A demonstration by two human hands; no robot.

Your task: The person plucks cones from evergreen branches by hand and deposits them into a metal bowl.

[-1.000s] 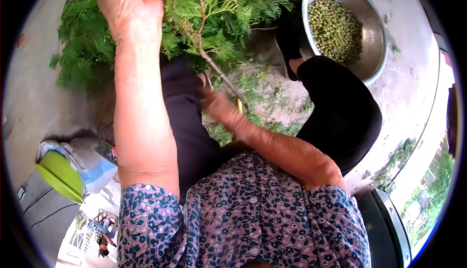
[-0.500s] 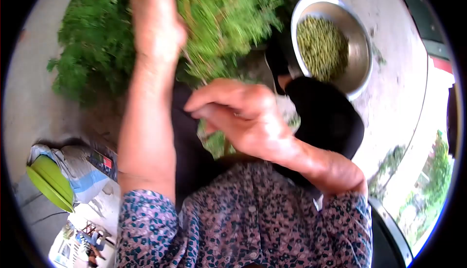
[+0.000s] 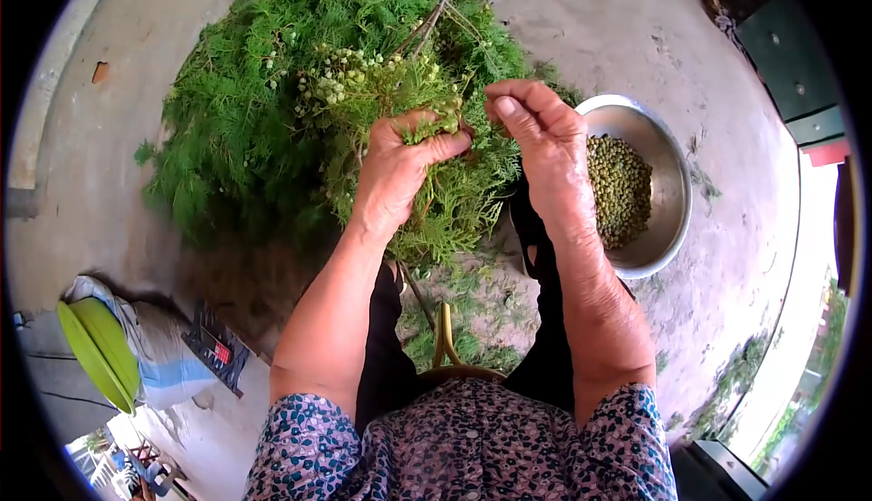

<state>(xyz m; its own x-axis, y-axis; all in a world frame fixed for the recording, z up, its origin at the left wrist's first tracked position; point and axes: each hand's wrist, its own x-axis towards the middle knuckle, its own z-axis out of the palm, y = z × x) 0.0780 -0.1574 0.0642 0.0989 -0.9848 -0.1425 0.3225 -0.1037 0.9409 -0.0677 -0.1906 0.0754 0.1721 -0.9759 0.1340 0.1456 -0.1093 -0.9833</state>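
A large heap of green conifer branches (image 3: 245, 119) lies on the ground ahead, with clusters of pale green cones (image 3: 331, 83) on one branch. My left hand (image 3: 400, 163) is closed round a leafy sprig of that branch, thumb pressed against the fingers. Just right of it, my right hand (image 3: 548, 142) is raised with thumb and index finger close together; whatever lies between the tips is too small to make out. Beside my right wrist stands a metal basin (image 3: 670, 174) with many small green cones (image 3: 618, 192) in it.
A yellow-handled tool (image 3: 444, 333) shows between my knees, above scattered green bits. At the left are a lime-green basin (image 3: 98, 356) and a grey-and-blue sack (image 3: 168, 351). Dark green drawers (image 3: 788, 60) stand at the upper right; a person is partly visible at the lower left.
Both hands have come together over the heap; my right hand has moved up and away from my lap. The branch now lies across the heap, and the view takes in more ground ahead.
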